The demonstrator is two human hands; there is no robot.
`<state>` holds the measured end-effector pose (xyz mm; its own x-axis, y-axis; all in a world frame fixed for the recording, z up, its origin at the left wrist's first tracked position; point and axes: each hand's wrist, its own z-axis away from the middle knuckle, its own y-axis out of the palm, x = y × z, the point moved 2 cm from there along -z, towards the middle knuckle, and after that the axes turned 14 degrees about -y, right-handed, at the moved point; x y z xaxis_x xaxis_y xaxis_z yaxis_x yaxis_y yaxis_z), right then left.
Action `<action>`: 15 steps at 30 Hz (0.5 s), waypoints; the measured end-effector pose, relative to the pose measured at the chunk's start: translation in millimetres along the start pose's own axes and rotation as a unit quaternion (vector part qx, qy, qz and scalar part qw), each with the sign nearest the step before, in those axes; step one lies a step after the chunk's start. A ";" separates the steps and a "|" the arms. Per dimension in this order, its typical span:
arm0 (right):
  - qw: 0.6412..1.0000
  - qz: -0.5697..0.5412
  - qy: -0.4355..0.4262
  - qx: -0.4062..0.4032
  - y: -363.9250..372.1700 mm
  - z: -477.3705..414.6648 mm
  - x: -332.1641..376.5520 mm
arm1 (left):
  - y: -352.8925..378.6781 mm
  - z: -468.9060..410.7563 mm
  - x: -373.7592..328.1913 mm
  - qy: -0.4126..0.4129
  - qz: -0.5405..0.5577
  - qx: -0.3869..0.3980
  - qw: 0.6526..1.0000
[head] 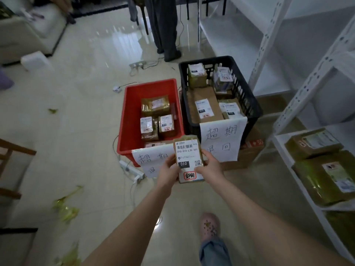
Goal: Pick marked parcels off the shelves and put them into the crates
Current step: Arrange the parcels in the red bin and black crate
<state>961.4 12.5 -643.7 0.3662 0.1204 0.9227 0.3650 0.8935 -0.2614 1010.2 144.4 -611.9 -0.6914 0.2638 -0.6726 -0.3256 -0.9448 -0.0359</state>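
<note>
I hold a small brown parcel (188,160) with a white shipping label and a red-circled mark in front of me. My left hand (169,169) grips its left edge and my right hand (210,166) grips its right edge. It hangs just in front of the near rim of the red crate (130,120), which holds several small taped parcels. To the right stands a black crate (247,100) with several labelled boxes. Each crate carries a handwritten paper sign on its near side.
White metal shelving (299,96) runs along the right, with brown parcels (326,179) on its lower shelf. A power strip (132,170) and cables lie on the tiled floor by the red crate. Another person's legs (165,29) stand beyond the crates. My foot (209,225) is below.
</note>
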 end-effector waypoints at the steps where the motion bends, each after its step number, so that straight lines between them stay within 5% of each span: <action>1: 1.000 -0.003 -0.001 0.016 8.7 -21.6 6.8 | -6.7 -14.1 -14.0 0.003 0.004 -0.013 1.000; 7: 0.997 0.009 -0.016 0.075 50.0 -137.7 37.3 | -39.8 -105.9 -86.1 -0.019 0.049 -0.098 0.994; 15: 0.993 0.061 0.026 0.095 109.8 -249.2 34.0 | -69.8 -211.7 -131.5 -0.058 0.035 -0.109 0.992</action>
<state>1227.3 6.9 -711.6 0.4437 0.2148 0.8700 0.1496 0.9395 -0.3082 1260.3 134.5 -677.4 -0.7812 0.2042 -0.5899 -0.1351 -0.9779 -0.1596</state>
